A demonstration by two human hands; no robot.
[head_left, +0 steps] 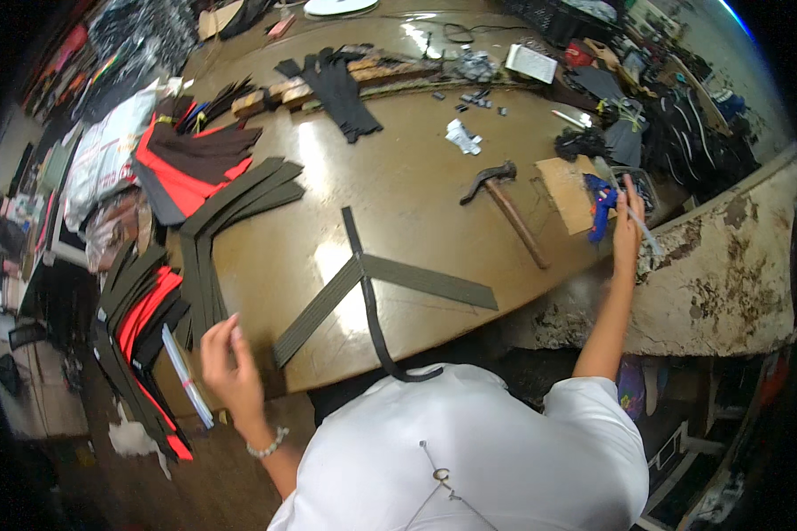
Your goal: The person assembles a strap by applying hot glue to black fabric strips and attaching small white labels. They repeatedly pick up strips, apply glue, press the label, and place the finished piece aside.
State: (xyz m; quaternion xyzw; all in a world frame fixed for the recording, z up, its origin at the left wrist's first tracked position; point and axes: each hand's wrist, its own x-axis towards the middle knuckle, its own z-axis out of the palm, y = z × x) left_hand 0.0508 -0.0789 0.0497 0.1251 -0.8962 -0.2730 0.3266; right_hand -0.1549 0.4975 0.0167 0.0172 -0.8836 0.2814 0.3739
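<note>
My right hand (627, 232) is at the table's right edge, closed about the back part of a blue glue gun (603, 209). A pale glue stick (648, 237) runs out past the fingers. My left hand (228, 363) hovers at the front left with fingers apart and nothing in it. Beside it lies a banded bundle of thin whitish sticks (186, 376). Between my hands, dark olive ribbed strips (429, 279) meet in a branching shape on the table. From their joint a narrow black strip (376, 327) curves down to my white shirt.
A hammer (515, 219) with a wooden handle lies right of the strips. Piles of olive strips (208, 239) and red-and-black pieces (146, 332) line the left edge. Cardboard (562, 190) lies beside the glue gun. Black fabric (336, 93) drapes over wooden bars at the back.
</note>
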